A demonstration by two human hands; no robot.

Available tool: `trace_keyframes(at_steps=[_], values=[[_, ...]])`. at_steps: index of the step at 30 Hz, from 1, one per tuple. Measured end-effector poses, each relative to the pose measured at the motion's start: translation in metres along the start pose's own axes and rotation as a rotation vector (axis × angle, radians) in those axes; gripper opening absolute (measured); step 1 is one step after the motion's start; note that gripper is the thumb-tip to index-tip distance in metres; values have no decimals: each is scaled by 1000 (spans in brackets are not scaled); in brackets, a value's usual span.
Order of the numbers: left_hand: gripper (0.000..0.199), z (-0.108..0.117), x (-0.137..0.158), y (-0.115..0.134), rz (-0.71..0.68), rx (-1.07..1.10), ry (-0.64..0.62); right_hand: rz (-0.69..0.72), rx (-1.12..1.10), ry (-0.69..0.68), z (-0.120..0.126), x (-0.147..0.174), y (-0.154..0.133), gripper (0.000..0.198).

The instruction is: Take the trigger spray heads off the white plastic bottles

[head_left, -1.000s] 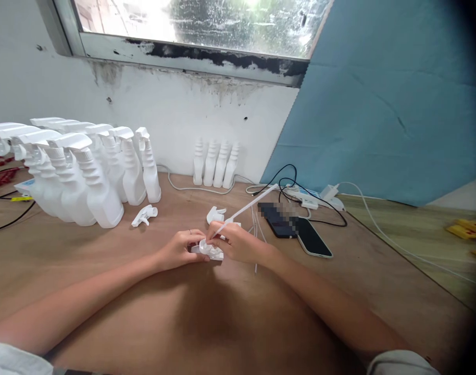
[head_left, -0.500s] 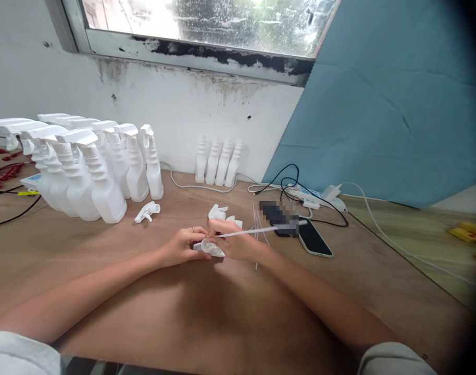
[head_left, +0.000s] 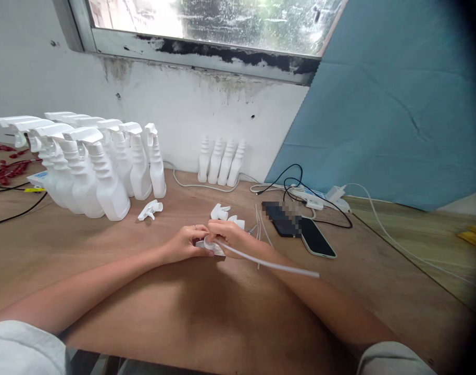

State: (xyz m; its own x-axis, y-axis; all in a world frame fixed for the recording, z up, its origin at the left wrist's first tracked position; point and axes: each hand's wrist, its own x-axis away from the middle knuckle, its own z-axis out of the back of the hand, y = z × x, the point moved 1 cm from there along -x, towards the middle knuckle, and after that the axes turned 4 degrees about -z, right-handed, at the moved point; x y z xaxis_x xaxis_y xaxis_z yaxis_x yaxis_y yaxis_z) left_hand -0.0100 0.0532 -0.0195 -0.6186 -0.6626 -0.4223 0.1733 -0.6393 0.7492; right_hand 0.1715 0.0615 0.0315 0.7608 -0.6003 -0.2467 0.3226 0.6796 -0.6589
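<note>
My left hand (head_left: 189, 242) is closed on a white spray trigger head (head_left: 218, 250), held low over the wooden table. Pinched in my right hand (head_left: 228, 235) is a thin white dip tube (head_left: 277, 266), its near end at the round collar of the head. The tube's free end sticks out to the right, across my right forearm. My fingers hide how far the tube sits in the collar. Just behind my right hand lie more white trigger heads (head_left: 220, 211). Loose tubes (head_left: 264, 225) rest on the table right of them.
Assembled white spray bottles (head_left: 112, 195) stand in rows at the left, with a single trigger head (head_left: 150, 210) before them. Several bottles without heads (head_left: 226, 164) stand against the wall. Two phones (head_left: 318, 238), cables and a power strip (head_left: 320, 196) occupy the right side.
The tube's free end has swung down and toward me, from pointing slightly up to slanting down across my right forearm. Both hands keep their grip at the trigger head. The view has shifted slightly.
</note>
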Motion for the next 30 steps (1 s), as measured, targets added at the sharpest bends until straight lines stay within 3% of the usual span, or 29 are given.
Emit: trace_keyframes(at_steps=[5,8,10,12,14,16,19,23,27,30], values=[[34,8,-1,6,-21,-123,-48,-10,-14,49,0,-1,3,14],[45,33,-1,13,-91,-375,-135,-81,-94,99,7,2,8,14],[49,54,1,13,-74,-608,-102,-166,-270,136,18,9,8,19],[49,73,9,8,51,-848,-2,-229,-463,198,31,22,7,24],[50,86,21,0,260,-1059,106,-251,-574,271,43,38,6,27],[52,91,35,-9,471,-1150,152,-284,-652,339,50,56,7,36],[55,86,45,-16,594,-1042,118,-359,-755,449,51,77,14,53],[60,64,27,-14,464,-873,60,-413,-799,552,43,91,25,51],[66,50,-22,-9,319,-718,36,-469,-764,462,39,97,29,26],[62,63,-75,-13,329,-650,186,-436,-892,382,42,101,27,26]])
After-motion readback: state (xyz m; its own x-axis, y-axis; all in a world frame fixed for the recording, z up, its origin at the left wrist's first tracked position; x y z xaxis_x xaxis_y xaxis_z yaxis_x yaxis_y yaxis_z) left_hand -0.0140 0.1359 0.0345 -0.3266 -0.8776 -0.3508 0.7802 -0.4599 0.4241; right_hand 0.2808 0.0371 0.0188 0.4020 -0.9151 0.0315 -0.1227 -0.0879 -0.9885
